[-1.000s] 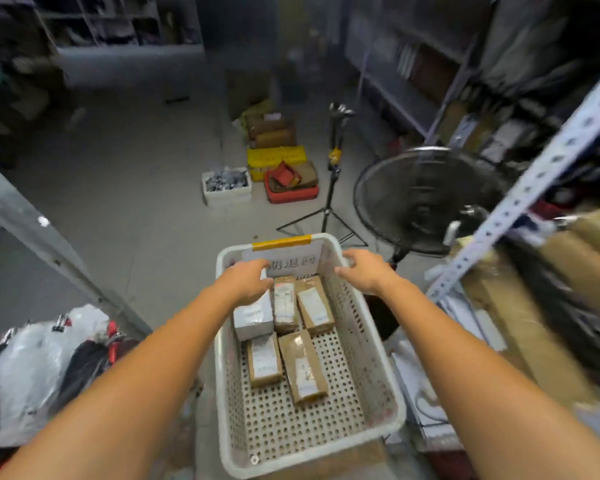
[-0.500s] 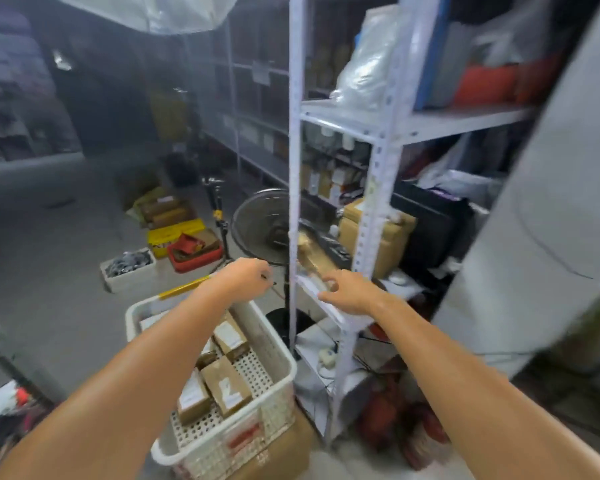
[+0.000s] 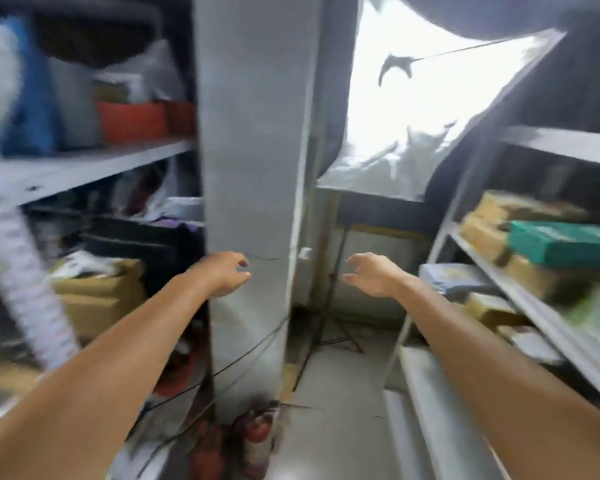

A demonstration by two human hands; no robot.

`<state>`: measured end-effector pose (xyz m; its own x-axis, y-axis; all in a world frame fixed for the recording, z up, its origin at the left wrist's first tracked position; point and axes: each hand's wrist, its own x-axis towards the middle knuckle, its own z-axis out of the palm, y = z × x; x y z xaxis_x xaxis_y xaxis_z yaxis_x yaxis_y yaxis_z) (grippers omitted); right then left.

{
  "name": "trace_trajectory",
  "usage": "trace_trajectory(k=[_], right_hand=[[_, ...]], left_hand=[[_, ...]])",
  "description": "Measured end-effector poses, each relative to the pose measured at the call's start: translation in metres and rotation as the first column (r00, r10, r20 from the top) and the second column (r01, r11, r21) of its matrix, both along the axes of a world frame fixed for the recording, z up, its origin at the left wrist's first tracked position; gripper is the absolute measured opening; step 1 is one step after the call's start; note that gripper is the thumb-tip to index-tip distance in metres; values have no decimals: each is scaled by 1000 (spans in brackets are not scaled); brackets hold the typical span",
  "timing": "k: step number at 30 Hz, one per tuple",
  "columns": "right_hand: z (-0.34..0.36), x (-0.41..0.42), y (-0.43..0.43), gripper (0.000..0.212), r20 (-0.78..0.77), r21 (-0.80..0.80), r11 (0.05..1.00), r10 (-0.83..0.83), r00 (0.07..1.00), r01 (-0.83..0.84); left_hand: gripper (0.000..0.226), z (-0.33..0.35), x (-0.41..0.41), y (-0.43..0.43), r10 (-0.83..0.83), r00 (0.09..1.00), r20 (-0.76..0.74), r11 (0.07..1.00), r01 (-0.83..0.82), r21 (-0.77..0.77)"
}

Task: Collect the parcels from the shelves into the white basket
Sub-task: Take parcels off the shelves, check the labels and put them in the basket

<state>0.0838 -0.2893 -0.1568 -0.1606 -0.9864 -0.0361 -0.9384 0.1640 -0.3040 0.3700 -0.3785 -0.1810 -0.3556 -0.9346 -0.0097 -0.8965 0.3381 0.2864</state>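
My left hand [image 3: 222, 273] and my right hand [image 3: 373, 275] are stretched out in front of me at chest height, both empty with fingers loosely apart. They hang before a grey pillar [image 3: 253, 168]. On the right, brown parcels [image 3: 489, 233] and a green box [image 3: 565, 242] lie on a grey metal shelf [image 3: 520, 299]. More brown cardboard boxes [image 3: 101, 296] sit on the left shelf unit. The white basket is out of view. The picture is blurred by motion.
The left rack [image 3: 84, 169] holds red bins [image 3: 132, 121] and a blue bag [image 3: 28, 98]. A bright plastic sheet [image 3: 413, 109] hangs at upper right. A tripod stand [image 3: 326, 327] and cables stand on the floor between pillar and right shelf; red objects [image 3: 222, 445] lie at the pillar's foot.
The view has swung right, away from the white basket and fan, toward the pillar and a right-hand shelf. Both hands left the basket rim and now hang empty in the air.
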Motion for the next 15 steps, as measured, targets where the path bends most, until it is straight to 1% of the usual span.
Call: trace_trajectory(k=[3, 6, 10, 15], right_hand=[[16, -56, 25, 48, 43, -23, 976, -218, 975, 219], [26, -96, 55, 51, 67, -49, 918, -391, 918, 395], [27, -137, 103, 48, 132, -71, 802, -581, 803, 593], [15, -182, 161, 49, 179, -81, 642, -743, 645, 763]], left_hand=[[41, 10, -75, -33, -188, 982, -20, 982, 188, -26], [38, 18, -138, -49, -355, 933, -51, 934, 353, -56], [35, 21, -214, -48, -512, 851, -121, 859, 511, -36], [35, 17, -310, -15, -670, 733, -121, 743, 663, -98]])
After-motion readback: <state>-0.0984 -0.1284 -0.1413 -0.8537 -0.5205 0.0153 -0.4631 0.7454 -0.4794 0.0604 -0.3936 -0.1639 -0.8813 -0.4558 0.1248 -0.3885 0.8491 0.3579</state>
